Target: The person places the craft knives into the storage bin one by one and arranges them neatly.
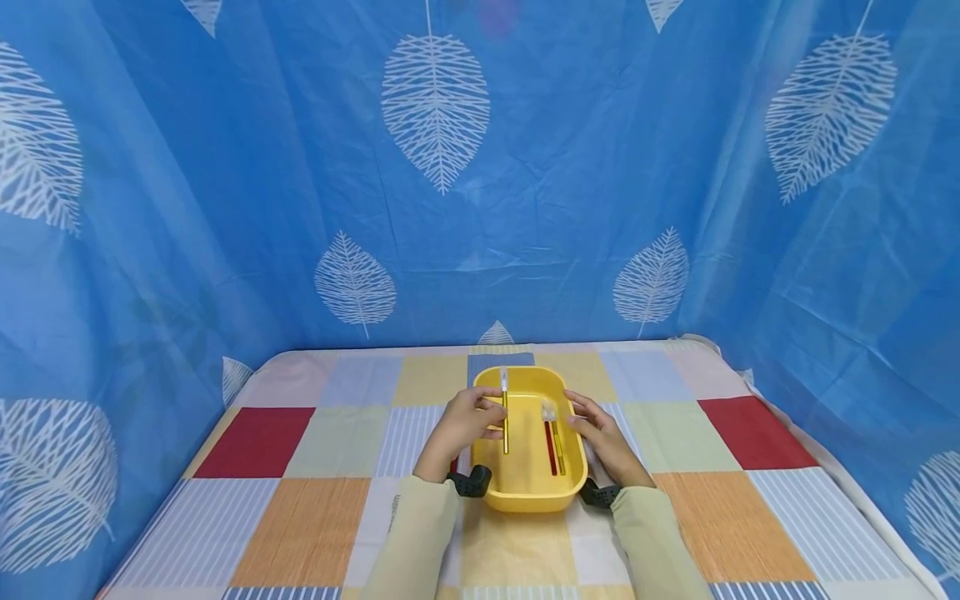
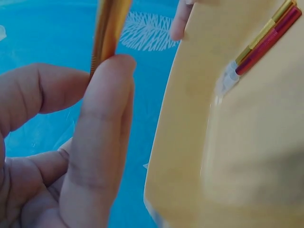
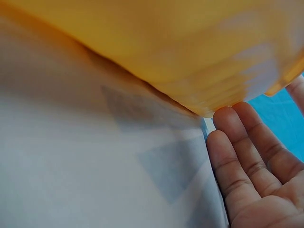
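Observation:
My left hand [image 1: 463, 427] pinches a gold craft knife [image 1: 506, 427] between thumb and fingertips, above the left side of a yellow plastic tray [image 1: 528, 503]. The knife stands nearly upright, its clear cap at the top. In the left wrist view only part of the gold handle [image 2: 110, 28] shows. My right hand [image 1: 611, 442] holds the tray's right rim, thumb over the edge and other fingers [image 3: 230, 126] against the outer wall. Inside the tray, at the right, a red craft knife [image 1: 550, 448] and another gold craft knife [image 1: 558, 446] lie side by side, both with clear caps.
A patchwork-patterned cloth [image 1: 322, 525] covers the table under the tray. Blue curtains [image 1: 525, 208] with white leaf prints hang behind and on both sides. A small red patch shows beside my left wrist; I cannot tell what it is.

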`<state>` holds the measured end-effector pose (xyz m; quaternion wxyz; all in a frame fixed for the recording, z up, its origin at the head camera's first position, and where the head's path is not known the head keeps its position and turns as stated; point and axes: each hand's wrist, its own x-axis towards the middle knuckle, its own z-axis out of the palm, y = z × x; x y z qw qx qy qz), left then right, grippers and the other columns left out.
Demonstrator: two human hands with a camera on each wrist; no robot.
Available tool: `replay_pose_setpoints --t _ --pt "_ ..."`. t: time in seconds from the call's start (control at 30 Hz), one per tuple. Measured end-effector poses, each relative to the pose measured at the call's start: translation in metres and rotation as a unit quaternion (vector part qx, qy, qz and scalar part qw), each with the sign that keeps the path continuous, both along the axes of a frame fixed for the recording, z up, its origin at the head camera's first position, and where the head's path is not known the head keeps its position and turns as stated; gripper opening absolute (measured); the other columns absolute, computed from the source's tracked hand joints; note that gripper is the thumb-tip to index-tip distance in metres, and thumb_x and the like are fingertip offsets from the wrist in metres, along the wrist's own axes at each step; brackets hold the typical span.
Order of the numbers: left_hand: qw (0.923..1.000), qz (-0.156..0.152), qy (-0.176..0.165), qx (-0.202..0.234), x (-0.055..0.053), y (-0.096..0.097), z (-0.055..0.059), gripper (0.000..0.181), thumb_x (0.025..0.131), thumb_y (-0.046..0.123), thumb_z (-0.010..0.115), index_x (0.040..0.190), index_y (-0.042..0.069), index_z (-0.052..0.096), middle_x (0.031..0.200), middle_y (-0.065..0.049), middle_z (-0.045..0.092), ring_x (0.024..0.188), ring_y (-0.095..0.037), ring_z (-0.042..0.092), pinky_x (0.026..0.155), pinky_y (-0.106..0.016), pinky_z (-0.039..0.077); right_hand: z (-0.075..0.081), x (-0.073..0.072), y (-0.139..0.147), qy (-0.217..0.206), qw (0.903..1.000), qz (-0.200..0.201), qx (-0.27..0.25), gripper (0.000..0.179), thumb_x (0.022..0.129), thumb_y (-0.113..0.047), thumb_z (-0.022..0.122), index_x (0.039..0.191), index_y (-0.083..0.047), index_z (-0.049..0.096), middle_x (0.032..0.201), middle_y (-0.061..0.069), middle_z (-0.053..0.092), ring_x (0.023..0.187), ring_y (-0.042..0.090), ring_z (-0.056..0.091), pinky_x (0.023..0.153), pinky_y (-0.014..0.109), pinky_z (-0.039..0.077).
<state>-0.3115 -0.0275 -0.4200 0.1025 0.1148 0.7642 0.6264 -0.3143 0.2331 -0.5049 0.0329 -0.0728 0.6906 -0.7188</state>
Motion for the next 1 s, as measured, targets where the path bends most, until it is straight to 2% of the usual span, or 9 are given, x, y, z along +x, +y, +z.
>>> replay_pose_setpoints --t 0.17,0.37,0.57,0.7,0.8,1.0 --pt "0.9999 0.004 -0.008 -0.013 -0.003 0.006 0.006 0.04 0.094 0.005 0.065 0.132 -0.004 0.056 0.1 -0.015 0.063 0.083 -0.022 0.07 0.071 -0.034 0.061 0.002 0.001 -0.001 -0.003 1.0 0.002 -0.004 0.053 0.102 -0.019 0.057 0.152 -0.015 0.041 0.144 0.02 0.04 0.123 0.036 0.053 0.092 0.04 0.056" --pt "0.9995 0.003 -0.014 -0.028 -0.008 0.014 0.011 0.042 0.094 0.006 0.065 0.133 -0.004 0.057 0.098 -0.014 0.068 0.081 -0.022 0.071 0.077 -0.04 0.061 0.001 0.0 -0.001 0.011 0.9996 -0.004 0.025 0.052 0.102 -0.018 0.056 0.152 -0.015 0.041 0.142 0.021 0.043 0.123 0.034 0.054 0.092 0.037 0.055" --pt "0.999 -0.01 -0.019 -0.039 -0.013 0.022 0.009 0.044 0.093 0.004 0.064 0.135 -0.006 0.054 0.099 -0.015 0.069 0.081 -0.023 0.071 0.078 -0.042 0.06 0.0 -0.001 0.0 0.009 0.9991 -0.008 0.04 0.051 0.103 -0.02 0.055 0.152 -0.016 0.042 0.142 0.022 0.043 0.124 0.036 0.053 0.094 0.038 0.054" --pt "0.9982 -0.011 -0.038 -0.046 -0.016 0.028 0.007 0.046 0.093 0.004 0.064 0.136 -0.006 0.053 0.098 -0.016 0.068 0.076 -0.022 0.071 0.081 -0.044 0.06 0.0 -0.001 -0.001 0.003 0.9996 -0.005 0.028 0.052 0.102 -0.02 0.057 0.152 -0.015 0.041 0.143 0.023 0.042 0.126 0.039 0.051 0.096 0.041 0.053" --pt "0.9973 -0.004 -0.052 -0.051 -0.017 0.033 0.006 0.046 0.092 0.004 0.065 0.136 -0.005 0.054 0.094 -0.014 0.068 0.069 -0.019 0.07 0.081 -0.044 0.06 0.0 -0.001 -0.001 0.004 0.9998 -0.003 0.02 0.053 0.102 -0.019 0.058 0.152 -0.014 0.041 0.144 0.023 0.041 0.127 0.04 0.05 0.096 0.041 0.054" --pt "0.9959 0.004 -0.057 -0.07 -0.02 0.044 0.0 0.042 0.091 0.003 0.065 0.132 -0.005 0.057 0.081 -0.012 0.068 0.059 -0.013 0.065 0.077 -0.042 0.061 0.0 -0.002 -0.001 0.004 1.0 -0.002 0.008 0.054 0.101 -0.018 0.057 0.152 -0.013 0.04 0.144 0.023 0.041 0.126 0.039 0.05 0.095 0.04 0.054"
